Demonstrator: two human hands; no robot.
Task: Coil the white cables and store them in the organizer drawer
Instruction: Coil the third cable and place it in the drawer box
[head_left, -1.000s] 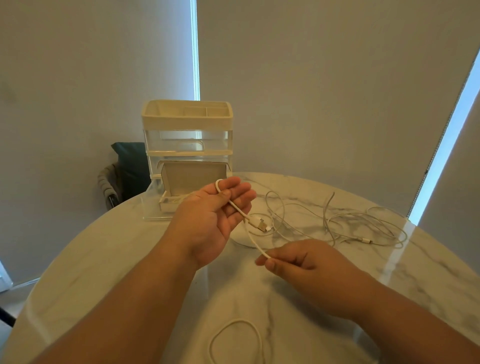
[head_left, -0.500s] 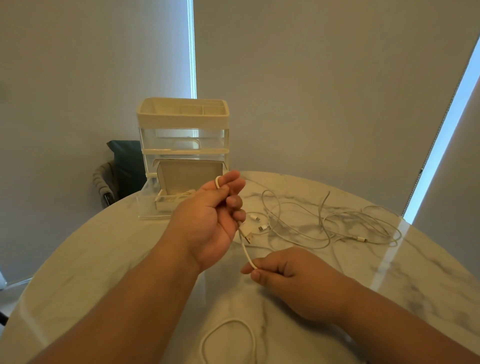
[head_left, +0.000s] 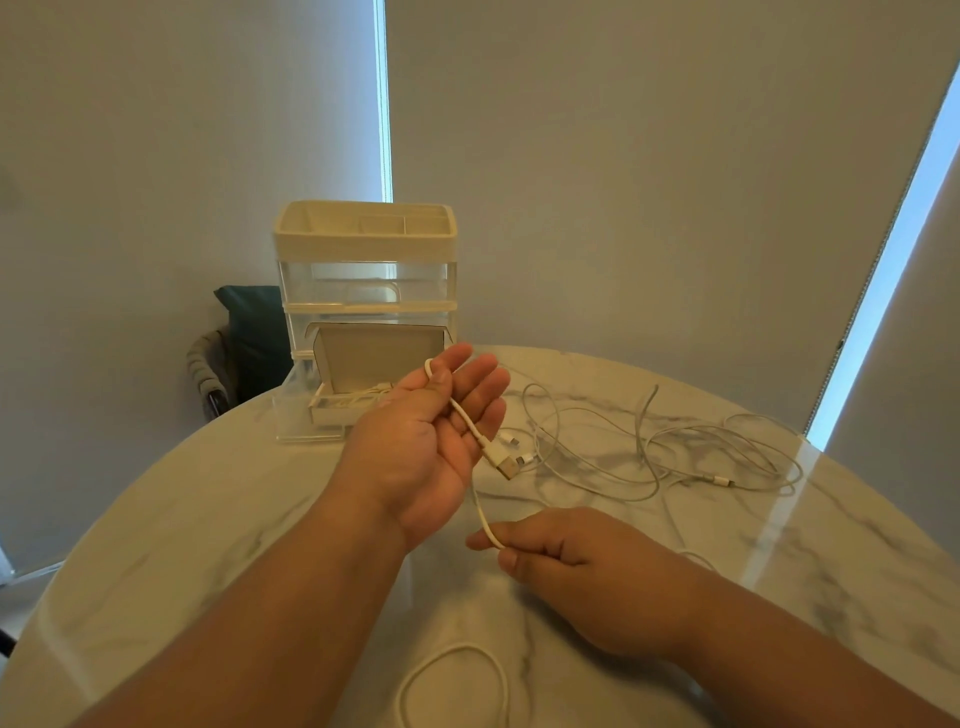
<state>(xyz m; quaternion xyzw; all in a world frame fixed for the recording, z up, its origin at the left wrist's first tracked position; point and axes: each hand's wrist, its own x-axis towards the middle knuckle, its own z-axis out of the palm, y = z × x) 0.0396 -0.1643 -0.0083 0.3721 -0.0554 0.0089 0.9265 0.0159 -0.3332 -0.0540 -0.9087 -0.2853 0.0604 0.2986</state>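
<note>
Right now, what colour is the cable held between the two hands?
The cable is white, seen best in the head view.

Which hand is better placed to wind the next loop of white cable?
Right. The right hand pinches the thin white USB cable below the left hand, whose thumb only pins the plug end.

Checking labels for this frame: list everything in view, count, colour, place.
held cable: 1, white, across left palm down to right hand
loose cables: several, white, tangled on table, right
organizer: 1, cream and clear, table's far edge
drawer: 1, clear, bottom, pulled open, cable inside
table: 1, white marble, under everything
chair: 1, dark cushion, behind table left
left hand: 1, thumb pins held cable
right hand: 1, pinches held cable
</note>
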